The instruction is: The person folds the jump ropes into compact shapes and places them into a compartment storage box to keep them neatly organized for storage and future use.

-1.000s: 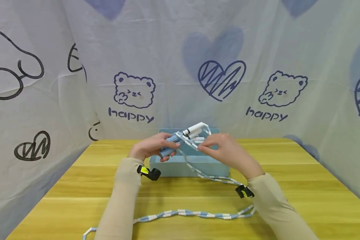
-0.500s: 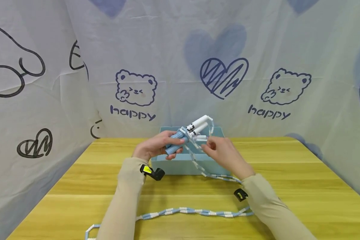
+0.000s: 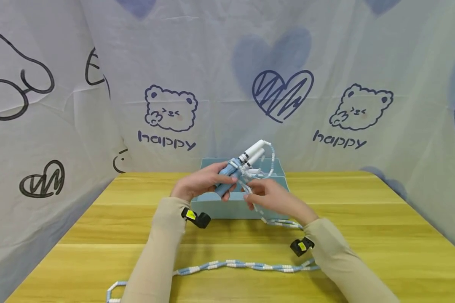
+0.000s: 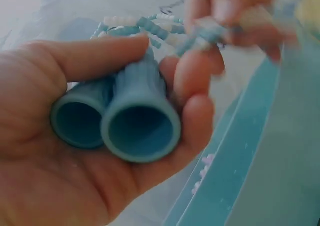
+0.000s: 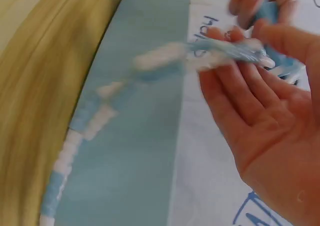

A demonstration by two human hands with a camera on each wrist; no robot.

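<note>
My left hand (image 3: pixel 202 182) grips two jump rope handles side by side, blue (image 4: pixel 142 93) at the grip and white at the far end. In the left wrist view, the hollow blue ends face the camera. White and light-blue beaded cord (image 3: pixel 273 155) arcs from a white tip and also wraps around the handles. Just right of them, my right hand (image 3: pixel 277 198) holds the beaded cord between thumb and fingers; in the right wrist view the cord (image 5: pixel 155 61) crosses its fingers, blurred.
Behind and below the hands stands a light-blue open box (image 3: pixel 227 208), with something white inside it. A length of beaded cord (image 3: pixel 235 265) stretches along the front of the wooden table (image 3: pixel 364 235). A printed cloth (image 3: pixel 220 84) hangs behind.
My left hand and the handles have shifted slightly right, and the handles tilt more steeply upward. My right hand has moved down and left along the cord, nearer the blue grips.
</note>
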